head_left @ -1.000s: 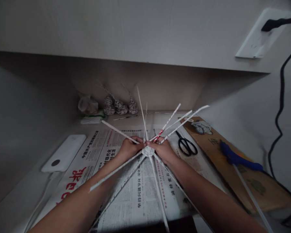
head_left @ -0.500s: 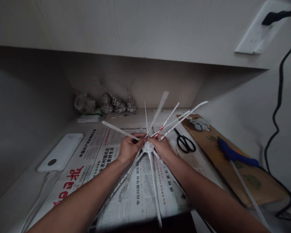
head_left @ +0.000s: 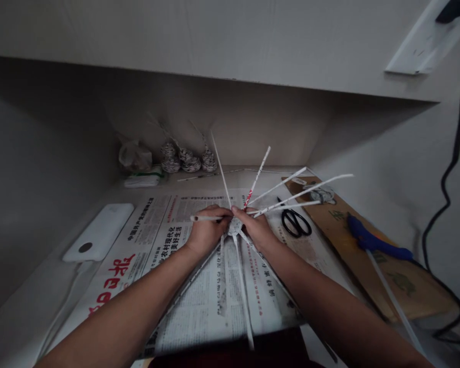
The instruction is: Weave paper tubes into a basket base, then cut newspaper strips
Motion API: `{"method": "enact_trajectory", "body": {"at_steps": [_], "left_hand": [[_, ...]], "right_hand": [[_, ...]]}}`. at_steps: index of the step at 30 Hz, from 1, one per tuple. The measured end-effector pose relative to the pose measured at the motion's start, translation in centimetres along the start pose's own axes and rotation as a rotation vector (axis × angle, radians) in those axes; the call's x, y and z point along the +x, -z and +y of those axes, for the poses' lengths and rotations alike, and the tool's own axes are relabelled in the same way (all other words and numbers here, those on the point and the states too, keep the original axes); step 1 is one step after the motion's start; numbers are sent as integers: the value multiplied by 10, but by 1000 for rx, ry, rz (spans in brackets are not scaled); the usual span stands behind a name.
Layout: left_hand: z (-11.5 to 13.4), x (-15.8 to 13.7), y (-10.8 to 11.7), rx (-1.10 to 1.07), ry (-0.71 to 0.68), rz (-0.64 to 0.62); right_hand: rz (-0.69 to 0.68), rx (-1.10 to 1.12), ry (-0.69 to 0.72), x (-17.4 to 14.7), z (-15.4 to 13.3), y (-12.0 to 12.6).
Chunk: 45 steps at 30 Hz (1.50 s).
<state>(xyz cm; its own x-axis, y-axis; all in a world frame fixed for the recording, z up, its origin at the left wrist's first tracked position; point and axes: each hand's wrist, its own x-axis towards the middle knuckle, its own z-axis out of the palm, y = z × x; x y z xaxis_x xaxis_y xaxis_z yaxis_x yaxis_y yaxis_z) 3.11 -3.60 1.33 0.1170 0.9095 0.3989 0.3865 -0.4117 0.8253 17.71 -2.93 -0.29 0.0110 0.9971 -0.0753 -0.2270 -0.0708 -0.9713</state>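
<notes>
A small woven paper piece [head_left: 235, 226] made of rolled newspaper sits between my hands, its paper tubes fanning out on all sides. My left hand [head_left: 208, 227] is closed around its left edge, and one tube pokes out to the left past the fingers. On the other side my right hand [head_left: 256, 225] pinches the piece, thumb on top near the centre. Several tubes, one with a red patch [head_left: 248, 198], spread up and to the right from the fingers. Others hang down toward me over the newspaper [head_left: 199, 286]. The fingertips behind the weave are hidden.
Black scissors [head_left: 296, 223] lie right of my hands. A blue glue gun [head_left: 375, 240] rests on cardboard [head_left: 410, 299], with crumpled paper [head_left: 319, 193] behind. Woven gourd shapes [head_left: 190, 160] and a plastic bag [head_left: 135, 156] stand at the back. A white power bank [head_left: 99, 232] lies left.
A tube that stood up above the centre now points right, low beside my right hand. The whole view has shifted slightly, and both hands keep their hold on the weave.
</notes>
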Motion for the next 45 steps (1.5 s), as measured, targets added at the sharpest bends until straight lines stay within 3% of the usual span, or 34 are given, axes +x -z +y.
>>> {"method": "enact_trajectory", "body": {"at_steps": [3,11,15,19,25,28,33,37,41,45], "left_hand": [[-5,2,0,-51,19,-7],[-18,9,1,-572,464,-13],[-11,8,2,-735,542,-63],[-10,8,2,-753,597,-106],[-8,8,4,-587,580,-76],[-5,8,6,-521,593,-41],[-6,10,5,-531,590,-29],[-8,10,4,-535,568,-41],[-12,8,1,-538,521,-18],[-20,7,-1,-541,491,-2]], "right_hand": [[62,-80,32,1,0,1],[84,-169,70,6,-3,9],[68,-188,111,9,0,11],[44,-204,134,11,1,11],[-61,-307,210,4,-6,10],[-83,-253,189,1,-10,8],[-54,-138,113,2,-7,8],[-22,-204,139,3,-6,9],[-31,-259,161,2,-8,10],[-75,-163,102,2,-8,9]]}}
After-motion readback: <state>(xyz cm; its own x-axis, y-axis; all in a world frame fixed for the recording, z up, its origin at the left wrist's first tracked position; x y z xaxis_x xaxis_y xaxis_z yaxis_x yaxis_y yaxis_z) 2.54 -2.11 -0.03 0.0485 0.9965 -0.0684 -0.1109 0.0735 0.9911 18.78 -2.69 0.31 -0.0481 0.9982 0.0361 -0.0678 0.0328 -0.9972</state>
